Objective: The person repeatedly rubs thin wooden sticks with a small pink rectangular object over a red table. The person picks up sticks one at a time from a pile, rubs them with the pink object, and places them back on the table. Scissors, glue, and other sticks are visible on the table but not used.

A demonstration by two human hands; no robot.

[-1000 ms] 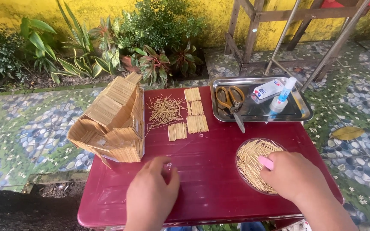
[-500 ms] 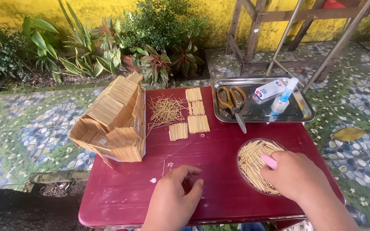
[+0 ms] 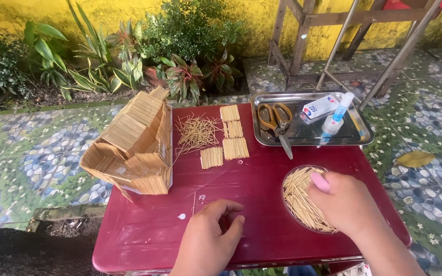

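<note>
My left hand (image 3: 212, 234) rests on the dark red table (image 3: 262, 168) near its front edge, fingers curled down on the surface; whether it pinches anything I cannot see. My right hand (image 3: 348, 203) lies over a round clear dish of toothpicks (image 3: 300, 197) at the front right, fingers down in the sticks. A single thin stick (image 3: 194, 203) and small white glue spots (image 3: 181, 216) lie just left of my left hand. A model house made of toothpicks (image 3: 136, 140) stands at the table's left edge.
A loose toothpick heap (image 3: 196, 132) and several flat glued panels (image 3: 231, 138) lie at the back centre. A metal tray (image 3: 356, 135) at the back right holds scissors (image 3: 277, 122), a small box (image 3: 319, 107) and a glue bottle (image 3: 334, 118). Plants and wooden frames stand behind.
My left hand has slid rightward along the front of the table, toward the middle. My right hand has stayed over the dish.
</note>
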